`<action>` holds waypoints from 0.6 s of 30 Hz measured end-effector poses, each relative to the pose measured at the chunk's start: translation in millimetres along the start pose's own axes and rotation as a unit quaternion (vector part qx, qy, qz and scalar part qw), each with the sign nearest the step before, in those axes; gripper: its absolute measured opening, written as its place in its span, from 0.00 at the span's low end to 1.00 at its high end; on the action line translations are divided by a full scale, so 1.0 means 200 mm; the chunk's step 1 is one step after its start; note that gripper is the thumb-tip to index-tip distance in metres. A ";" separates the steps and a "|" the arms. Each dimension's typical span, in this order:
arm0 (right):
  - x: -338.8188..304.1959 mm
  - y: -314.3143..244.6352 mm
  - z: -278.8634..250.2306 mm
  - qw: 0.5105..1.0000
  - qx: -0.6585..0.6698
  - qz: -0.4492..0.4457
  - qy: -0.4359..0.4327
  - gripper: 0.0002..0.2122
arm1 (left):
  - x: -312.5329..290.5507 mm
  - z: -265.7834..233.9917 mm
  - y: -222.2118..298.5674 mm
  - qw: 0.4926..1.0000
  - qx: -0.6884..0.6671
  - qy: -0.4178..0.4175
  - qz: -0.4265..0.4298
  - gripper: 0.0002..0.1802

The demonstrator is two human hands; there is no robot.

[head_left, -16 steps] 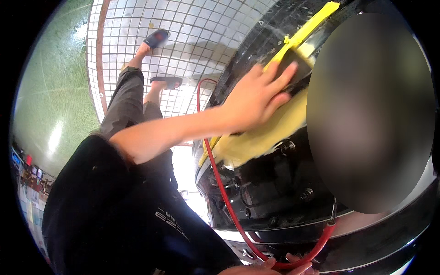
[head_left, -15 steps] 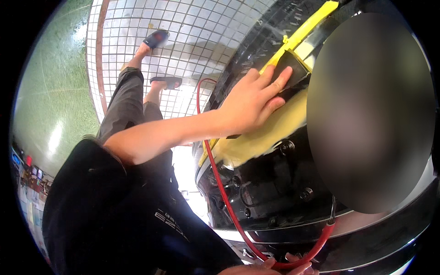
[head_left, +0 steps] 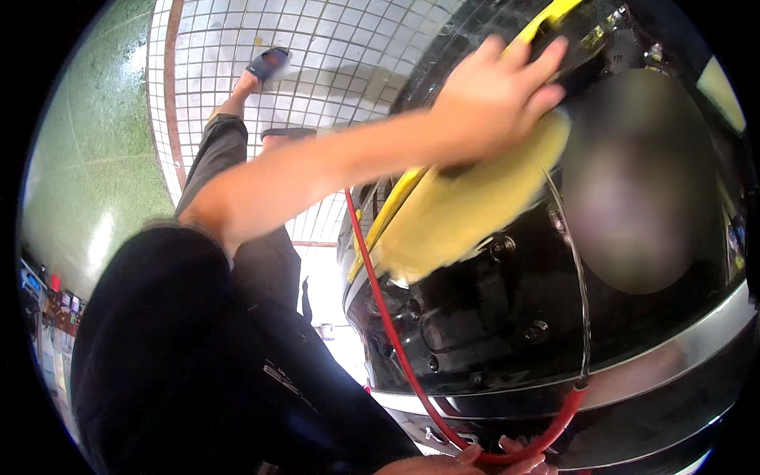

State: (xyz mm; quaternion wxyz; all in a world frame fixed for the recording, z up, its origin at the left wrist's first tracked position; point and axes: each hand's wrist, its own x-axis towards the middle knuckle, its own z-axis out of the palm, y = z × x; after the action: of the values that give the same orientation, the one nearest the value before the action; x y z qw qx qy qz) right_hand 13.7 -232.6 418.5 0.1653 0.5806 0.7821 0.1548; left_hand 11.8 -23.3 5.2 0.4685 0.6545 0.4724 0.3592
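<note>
My left hand point(head_left: 495, 103) reaches across a glossy black car panel point(head_left: 467, 348), its fingers spread and slightly blurred. Under the palm shows the dark edge of what looks like a sandpaper sheet point(head_left: 457, 169); the hand hides most of it. Just below lies a smooth yellow filler patch point(head_left: 467, 222) with a feathered edge. At the bottom edge, the fingers of my right hand point(head_left: 469, 456) are wrapped round a red hose point(head_left: 388, 317). From the hose's end a thin stream of water point(head_left: 583, 317) runs over the panel toward the patch.
Yellow tape point(head_left: 392, 210) runs along the panel's far left edge. White floor tiles point(head_left: 340, 47) meet a green floor point(head_left: 95, 158) at the left. My feet in dark slides point(head_left: 269, 65) stand on the tiles. A blurred oval covers part of the panel.
My left hand has slid up and to the right across the panel, uncovering more of the yellow patch. The water stream now shows longer; my right hand has barely moved.
</note>
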 end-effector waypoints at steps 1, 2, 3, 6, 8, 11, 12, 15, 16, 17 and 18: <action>0.00 -0.01 0.00 1.000 -0.001 -0.002 -0.001 0.26 | 0.14 0.06 -0.02 0.999 0.013 0.033 -0.002 0.28; 0.00 0.00 0.00 1.000 0.000 -0.001 -0.004 0.26 | 0.14 0.07 -0.03 1.000 -0.001 0.028 0.004 0.29; 0.01 0.00 0.00 1.000 0.001 0.002 -0.008 0.25 | 0.13 0.07 -0.04 1.000 -0.014 0.022 0.009 0.30; 0.01 0.00 0.00 1.000 -0.002 0.013 -0.009 0.25 | -0.27 -0.07 0.02 0.996 0.008 -0.084 -0.002 0.38; 0.01 0.00 0.00 1.000 -0.003 0.009 -0.008 0.25 | -0.35 -0.12 0.02 0.995 -0.024 -0.096 -0.002 0.37; 0.01 0.01 -0.01 1.000 -0.001 0.005 -0.006 0.25 | -0.14 -0.06 0.01 0.998 -0.001 -0.061 -0.009 0.33; 0.01 0.01 -0.01 1.000 -0.001 0.003 -0.005 0.25 | -0.02 -0.02 -0.03 1.000 -0.007 -0.007 0.018 0.32; 0.01 0.03 -0.02 1.000 0.002 -0.003 -0.019 0.24 | 0.16 0.06 -0.07 1.000 -0.031 -0.005 -0.003 0.33; 0.01 0.03 -0.02 1.000 0.001 0.001 -0.022 0.24 | 0.07 0.05 -0.05 0.999 -0.030 -0.019 -0.005 0.33; 0.01 0.03 -0.01 1.000 -0.001 0.004 -0.022 0.24 | -0.06 0.00 -0.02 0.999 -0.027 -0.029 -0.003 0.34; 0.01 0.04 -0.02 1.000 -0.003 0.003 -0.028 0.24 | -0.21 -0.06 0.00 0.996 -0.005 -0.087 -0.016 0.36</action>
State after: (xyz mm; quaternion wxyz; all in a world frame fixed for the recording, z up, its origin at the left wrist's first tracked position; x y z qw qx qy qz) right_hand 17.7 -228.3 425.1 0.1883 0.5869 0.7748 0.1409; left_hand -12.0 -59.3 7.4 0.5173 0.6730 0.4384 0.2955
